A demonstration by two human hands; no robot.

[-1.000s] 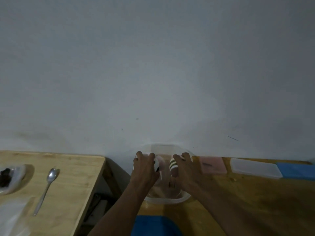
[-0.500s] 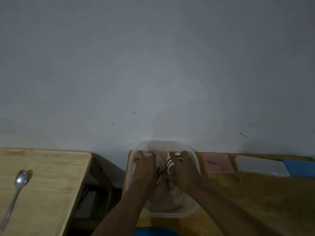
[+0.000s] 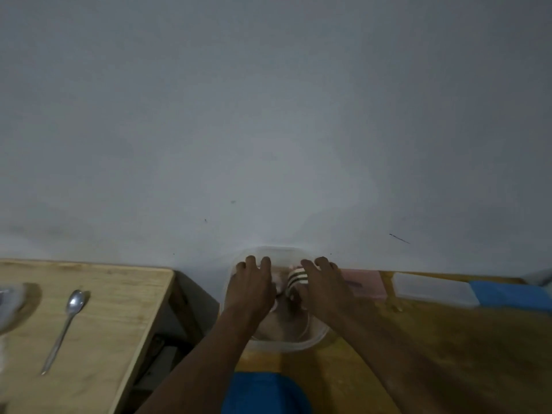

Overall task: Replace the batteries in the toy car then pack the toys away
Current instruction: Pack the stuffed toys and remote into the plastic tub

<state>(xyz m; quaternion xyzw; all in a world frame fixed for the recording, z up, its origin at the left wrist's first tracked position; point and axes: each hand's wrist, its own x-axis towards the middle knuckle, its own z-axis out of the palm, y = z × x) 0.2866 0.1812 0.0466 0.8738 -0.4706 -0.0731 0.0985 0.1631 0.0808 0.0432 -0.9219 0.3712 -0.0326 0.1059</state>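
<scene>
A clear plastic container (image 3: 286,343) stands on the wooden table against the wall. Both my hands reach into it from above. My left hand (image 3: 252,289) lies palm down over pale pinkish toys on the container's left side and hides most of them. My right hand (image 3: 325,289) rests on the right side, touching a white toy with dark stripes (image 3: 296,279). Whether either hand grips a toy is hidden by the backs of the hands. The toy car itself cannot be made out.
A pink flat box (image 3: 366,283), a translucent lid (image 3: 430,289) and a blue item (image 3: 510,295) lie to the right on the table. A second lighter table (image 3: 119,309) at left carries a spoon (image 3: 67,321) and a bowl (image 3: 15,306). A gap separates both tables. Something blue (image 3: 264,392) is at the bottom.
The view has swung back to the left, so the spoon and bowl sit further into frame. Both hands stay inside the container over the toys with little shift.
</scene>
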